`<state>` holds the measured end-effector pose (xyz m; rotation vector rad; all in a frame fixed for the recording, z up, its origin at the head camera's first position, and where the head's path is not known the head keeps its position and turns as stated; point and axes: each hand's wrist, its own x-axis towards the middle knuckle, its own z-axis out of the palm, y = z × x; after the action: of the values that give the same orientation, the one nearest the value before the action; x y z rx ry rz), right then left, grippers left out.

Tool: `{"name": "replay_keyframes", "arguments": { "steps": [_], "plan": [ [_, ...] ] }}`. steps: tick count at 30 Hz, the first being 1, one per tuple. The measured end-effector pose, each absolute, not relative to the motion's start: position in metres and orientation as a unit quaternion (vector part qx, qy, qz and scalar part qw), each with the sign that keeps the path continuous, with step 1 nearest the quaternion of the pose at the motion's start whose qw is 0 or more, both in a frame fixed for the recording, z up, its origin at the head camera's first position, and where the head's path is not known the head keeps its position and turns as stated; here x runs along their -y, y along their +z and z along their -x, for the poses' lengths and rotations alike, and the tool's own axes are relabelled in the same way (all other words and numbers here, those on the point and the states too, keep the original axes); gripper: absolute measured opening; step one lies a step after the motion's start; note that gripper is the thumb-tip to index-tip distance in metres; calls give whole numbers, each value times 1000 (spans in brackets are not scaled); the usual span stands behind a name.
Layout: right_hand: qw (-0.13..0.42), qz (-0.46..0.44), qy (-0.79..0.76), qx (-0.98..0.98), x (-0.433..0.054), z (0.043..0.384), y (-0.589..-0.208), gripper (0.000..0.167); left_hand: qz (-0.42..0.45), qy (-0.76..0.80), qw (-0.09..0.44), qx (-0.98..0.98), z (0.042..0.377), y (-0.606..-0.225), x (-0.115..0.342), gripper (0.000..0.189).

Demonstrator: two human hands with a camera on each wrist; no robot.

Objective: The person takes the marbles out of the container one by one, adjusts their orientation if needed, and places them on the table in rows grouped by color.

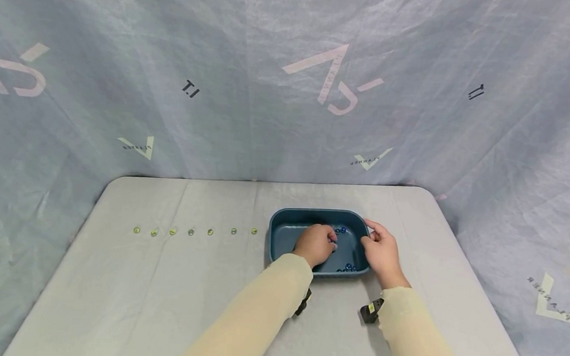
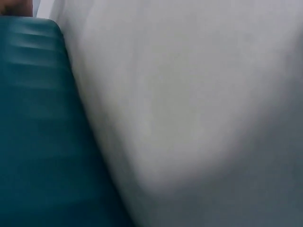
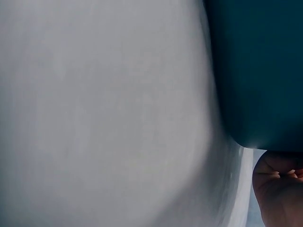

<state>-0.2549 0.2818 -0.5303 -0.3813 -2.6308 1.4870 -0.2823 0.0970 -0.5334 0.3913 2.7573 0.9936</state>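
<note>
A dark teal plastic tub [image 1: 292,215] stands on the table, with several blue marbles [image 1: 343,230] inside, some by the far wall and some in the near right corner. My left hand [image 1: 316,244] reaches down into it over the near wall. Its thumb and fingers are curled together round a small pale marble [image 1: 334,247], mostly covered by the fingertips. At the tub's right end my right hand [image 1: 382,254] grips the rim, thumb toward the inside and fingers outside. Both wrist views show mainly the tub's outer wall [image 2: 38,123] close up.
Several clear marbles with yellow-green swirls [image 1: 172,231] lie in a spaced row on the table, left of the tub. Pale cloth covers the table [image 1: 105,287]. A grey printed curtain [image 1: 252,86] hangs behind it and at both sides.
</note>
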Motion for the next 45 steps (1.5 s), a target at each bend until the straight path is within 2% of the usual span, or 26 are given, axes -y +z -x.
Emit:
{"name": "replay_keyframes", "arguments": {
  "steps": [13, 20, 28, 36, 45],
  "plan": [
    [54, 125, 487, 863, -279, 257, -530, 50, -128, 388, 59, -911, 277, -520, -94, 7],
    [55, 127, 484, 864, -280, 256, -527, 50, -170, 409, 56, -895, 248, -498, -80, 14],
    [54, 124, 487, 863, -277, 258, -527, 51, -202, 456, 37, -866, 213, -492, -46, 12],
    [48, 130, 489, 861, -278, 257, -529, 51, -254, 477, -42, -840, 203, -495, -1, 13],
    [45, 124, 491, 861, -282, 254, -531, 52, -160, 488, -130, -848, 210, -503, 57, 14]
  ]
}}
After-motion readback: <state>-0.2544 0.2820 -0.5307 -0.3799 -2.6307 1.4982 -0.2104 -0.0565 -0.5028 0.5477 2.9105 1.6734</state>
